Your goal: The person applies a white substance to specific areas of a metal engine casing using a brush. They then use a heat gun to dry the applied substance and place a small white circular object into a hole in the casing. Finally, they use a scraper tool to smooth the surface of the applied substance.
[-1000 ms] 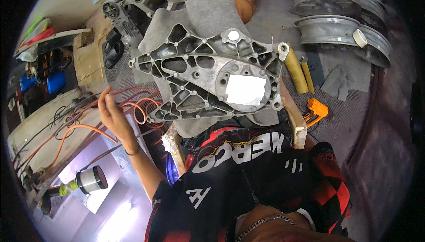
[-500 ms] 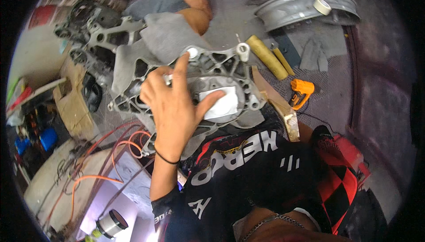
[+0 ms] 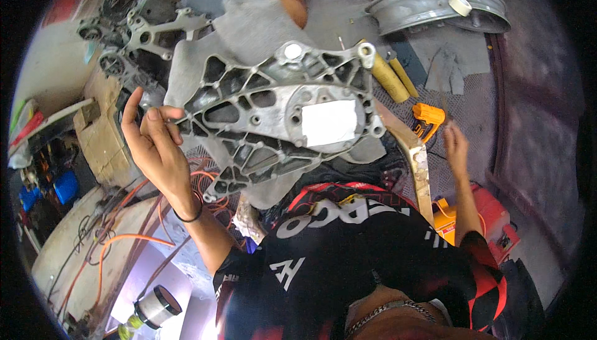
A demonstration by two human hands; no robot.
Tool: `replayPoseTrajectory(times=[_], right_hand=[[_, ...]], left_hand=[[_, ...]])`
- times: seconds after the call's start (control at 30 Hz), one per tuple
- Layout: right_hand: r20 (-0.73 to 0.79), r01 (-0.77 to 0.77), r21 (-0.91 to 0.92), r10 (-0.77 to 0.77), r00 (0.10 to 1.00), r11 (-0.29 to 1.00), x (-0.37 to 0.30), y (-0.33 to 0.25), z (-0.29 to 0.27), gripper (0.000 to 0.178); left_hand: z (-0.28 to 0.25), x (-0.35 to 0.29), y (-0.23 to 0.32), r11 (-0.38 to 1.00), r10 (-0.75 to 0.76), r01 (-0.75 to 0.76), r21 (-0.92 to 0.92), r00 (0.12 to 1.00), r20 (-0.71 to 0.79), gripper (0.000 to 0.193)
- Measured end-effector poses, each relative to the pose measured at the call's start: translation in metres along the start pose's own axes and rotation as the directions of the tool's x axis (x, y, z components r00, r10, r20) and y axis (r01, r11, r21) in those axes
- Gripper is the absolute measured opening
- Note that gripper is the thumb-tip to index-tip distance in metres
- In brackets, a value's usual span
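Note:
A grey cast-metal frame part (image 3: 249, 107) with ribs and open pockets lies in front of me, over grey cloth (image 3: 258, 26). A white rectangular patch (image 3: 329, 122) covers much of its round plate, and a white disc (image 3: 292, 51) sits on its upper boss. My left hand (image 3: 160, 147) pinches the part's left corner, with the index finger raised off it; the corner itself is hidden by the fingers. Beside an orange heat gun (image 3: 429, 115) on the right, my right hand (image 3: 457, 147) has its fingers loosely stretched and nothing visible in them.
Wheel rims (image 3: 413, 7) with a tape roll (image 3: 459, 4) lie at the far right. Yellow rolls (image 3: 388, 78) and a curved wooden piece (image 3: 410, 147) are nearer. More metal castings (image 3: 118, 35) stand far left. Orange hoses (image 3: 134, 237) and a lamp (image 3: 157, 306) are at near left.
My left hand has moved left, off the white patch and plate, onto the part's left corner. My right hand has come into view near the heat gun. The part shows slightly higher and further right.

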State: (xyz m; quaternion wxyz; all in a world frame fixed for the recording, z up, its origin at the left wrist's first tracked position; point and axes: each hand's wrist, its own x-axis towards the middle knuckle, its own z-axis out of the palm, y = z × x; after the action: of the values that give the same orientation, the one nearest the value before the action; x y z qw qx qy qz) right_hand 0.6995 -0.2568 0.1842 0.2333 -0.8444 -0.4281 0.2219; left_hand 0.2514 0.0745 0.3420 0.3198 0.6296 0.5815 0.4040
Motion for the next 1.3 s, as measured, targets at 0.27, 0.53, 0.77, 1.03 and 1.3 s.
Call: replayPoseTrajectory(times=[0.27, 0.53, 0.77, 1.03, 1.3], right_hand=[[0.352, 0.768, -0.352, -0.684, 0.638, 0.535, 0.071, -0.222, -0.091, 0.041], [0.563, 0.894, -0.36, -0.701, 0.437, 0.269, 0.106, -0.302, -0.065, 0.037], [0.61, 0.942, -0.292, -0.726, 0.317, 0.166, 0.124, -0.324, -0.068, 0.032], [0.653, 0.976, -0.152, -0.726, 0.215, 0.153, 0.138, -0.338, -0.056, 0.034], [0.673, 0.99, -0.071, -0.727, 0.137, 0.121, 0.139, -0.341, -0.041, 0.035]], left_hand=[[-0.062, -0.011, -0.073, 0.984, -0.103, 0.083, -0.155, 0.986, -0.129, 0.025], [-0.082, -0.048, -0.107, 0.95, -0.296, 0.281, -0.139, 0.95, -0.099, 0.025], [-0.097, -0.073, -0.107, 0.903, -0.427, 0.41, -0.131, 0.891, -0.151, 0.028], [-0.091, -0.074, -0.108, 0.881, -0.463, 0.467, -0.073, 0.884, 0.061, 0.037], [-0.091, -0.076, -0.108, 0.892, -0.452, 0.453, 0.006, 0.89, 0.064, 0.039]])
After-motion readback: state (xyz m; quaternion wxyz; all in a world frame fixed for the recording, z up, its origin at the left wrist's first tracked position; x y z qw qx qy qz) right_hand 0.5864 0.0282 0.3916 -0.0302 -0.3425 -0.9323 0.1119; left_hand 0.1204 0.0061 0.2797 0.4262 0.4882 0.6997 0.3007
